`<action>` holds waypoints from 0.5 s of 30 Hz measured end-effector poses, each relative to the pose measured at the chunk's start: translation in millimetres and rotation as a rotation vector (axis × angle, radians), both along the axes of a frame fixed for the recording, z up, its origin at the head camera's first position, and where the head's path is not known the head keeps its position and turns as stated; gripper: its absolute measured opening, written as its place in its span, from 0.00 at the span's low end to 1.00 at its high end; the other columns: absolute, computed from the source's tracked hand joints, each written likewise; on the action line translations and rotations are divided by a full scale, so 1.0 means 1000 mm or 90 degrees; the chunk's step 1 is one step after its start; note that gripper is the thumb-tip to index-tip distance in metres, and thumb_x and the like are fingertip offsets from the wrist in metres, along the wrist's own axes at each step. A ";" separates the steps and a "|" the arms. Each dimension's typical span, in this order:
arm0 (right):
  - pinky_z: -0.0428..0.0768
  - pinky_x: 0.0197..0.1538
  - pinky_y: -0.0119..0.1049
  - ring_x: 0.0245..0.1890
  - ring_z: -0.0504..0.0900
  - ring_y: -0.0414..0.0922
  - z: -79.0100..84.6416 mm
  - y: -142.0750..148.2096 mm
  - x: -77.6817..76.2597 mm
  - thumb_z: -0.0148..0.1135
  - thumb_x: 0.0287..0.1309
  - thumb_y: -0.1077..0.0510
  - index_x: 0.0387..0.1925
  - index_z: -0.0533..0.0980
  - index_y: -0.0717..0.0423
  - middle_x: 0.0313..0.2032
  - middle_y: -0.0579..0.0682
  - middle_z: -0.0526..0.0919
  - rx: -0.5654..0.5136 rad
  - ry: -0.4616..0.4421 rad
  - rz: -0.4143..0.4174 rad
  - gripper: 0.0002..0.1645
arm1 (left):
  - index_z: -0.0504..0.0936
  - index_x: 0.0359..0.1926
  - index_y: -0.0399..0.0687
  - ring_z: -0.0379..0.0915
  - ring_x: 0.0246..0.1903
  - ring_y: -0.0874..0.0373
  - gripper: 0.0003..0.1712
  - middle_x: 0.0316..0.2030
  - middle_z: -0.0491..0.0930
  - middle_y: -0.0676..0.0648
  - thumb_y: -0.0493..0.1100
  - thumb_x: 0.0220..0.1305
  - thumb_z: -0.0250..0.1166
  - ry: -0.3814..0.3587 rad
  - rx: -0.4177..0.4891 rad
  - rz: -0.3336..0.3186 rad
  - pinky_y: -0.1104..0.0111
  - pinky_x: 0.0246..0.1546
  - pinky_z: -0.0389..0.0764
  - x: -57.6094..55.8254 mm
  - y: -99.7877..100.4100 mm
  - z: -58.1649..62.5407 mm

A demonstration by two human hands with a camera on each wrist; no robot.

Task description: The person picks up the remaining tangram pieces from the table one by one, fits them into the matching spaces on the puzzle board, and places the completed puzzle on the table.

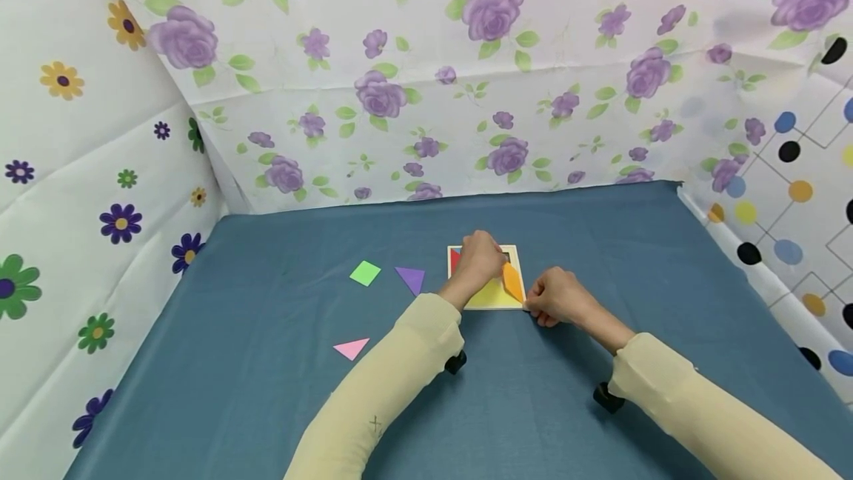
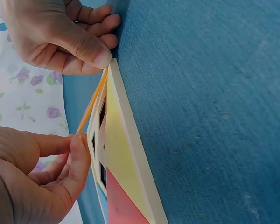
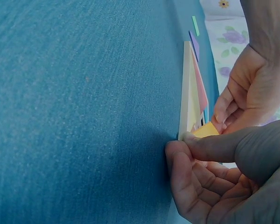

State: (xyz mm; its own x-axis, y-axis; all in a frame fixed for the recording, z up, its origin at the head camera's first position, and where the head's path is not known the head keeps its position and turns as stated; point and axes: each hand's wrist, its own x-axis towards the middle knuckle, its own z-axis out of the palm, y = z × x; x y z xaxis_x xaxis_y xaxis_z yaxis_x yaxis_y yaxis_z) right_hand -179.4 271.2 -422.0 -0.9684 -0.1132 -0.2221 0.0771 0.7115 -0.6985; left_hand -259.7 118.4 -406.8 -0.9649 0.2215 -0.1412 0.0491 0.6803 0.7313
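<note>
My left hand (image 1: 475,261) pinches one end of a flat orange tangram piece (image 1: 512,282), tilted up over a square tangram tray (image 1: 510,249). The piece's other end reaches the tray's near right corner. At that corner, the thumb and curled index finger of my right hand (image 1: 560,296) grip the rim, with the thumb by the orange tip. Inside the tray lie a yellow piece (image 2: 119,135) and a red piece (image 2: 123,203). Dark gaps show in its far part in the left wrist view. My left hand hides much of the tray in the head view.
Left of the tray, a green square (image 1: 365,273), a purple triangle (image 1: 411,279) and a pink triangle (image 1: 351,348) lie on the blue cloth (image 1: 266,391). A flowered curtain (image 1: 426,80) stands behind the table.
</note>
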 end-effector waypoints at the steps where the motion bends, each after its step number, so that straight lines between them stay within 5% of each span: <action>1: 0.85 0.26 0.38 0.19 0.84 0.45 0.000 0.000 0.000 0.68 0.65 0.67 0.26 0.85 0.65 0.20 0.54 0.84 0.000 0.001 0.000 0.11 | 0.74 0.09 0.45 0.54 0.10 0.61 0.25 0.08 0.60 0.55 0.31 0.64 0.67 0.003 -0.012 -0.002 0.72 0.14 0.57 -0.001 0.001 0.000; 4: 0.85 0.26 0.38 0.19 0.84 0.45 0.000 0.000 0.000 0.68 0.65 0.66 0.26 0.85 0.65 0.20 0.53 0.84 0.003 0.003 0.001 0.11 | 0.62 0.07 0.49 0.48 0.11 0.61 0.31 0.10 0.51 0.54 0.29 0.63 0.64 0.008 -0.045 -0.008 0.71 0.13 0.55 -0.002 0.003 0.001; 7: 0.85 0.26 0.38 0.18 0.84 0.44 -0.001 0.000 -0.001 0.68 0.65 0.66 0.26 0.85 0.64 0.20 0.53 0.83 0.005 0.003 0.000 0.11 | 0.63 0.09 0.50 0.49 0.12 0.61 0.30 0.11 0.51 0.54 0.29 0.64 0.63 0.004 -0.074 -0.012 0.71 0.13 0.57 -0.003 0.005 0.003; 15: 0.85 0.26 0.38 0.18 0.83 0.44 0.000 0.000 -0.002 0.68 0.65 0.66 0.26 0.85 0.64 0.20 0.53 0.83 0.005 0.001 -0.001 0.10 | 0.80 0.20 0.42 0.66 0.21 0.57 0.15 0.20 0.73 0.48 0.35 0.66 0.68 0.013 -0.127 -0.004 0.71 0.20 0.68 -0.006 0.010 0.003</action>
State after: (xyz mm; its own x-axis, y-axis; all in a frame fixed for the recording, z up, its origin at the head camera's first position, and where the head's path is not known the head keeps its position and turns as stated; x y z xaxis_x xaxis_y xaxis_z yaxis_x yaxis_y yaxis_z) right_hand -180.9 271.7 -422.3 -0.9691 -0.1091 -0.2214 0.0776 0.7169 -0.6928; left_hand -266.1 128.0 -403.7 -0.9667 0.1975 -0.1627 0.0678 0.8108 0.5813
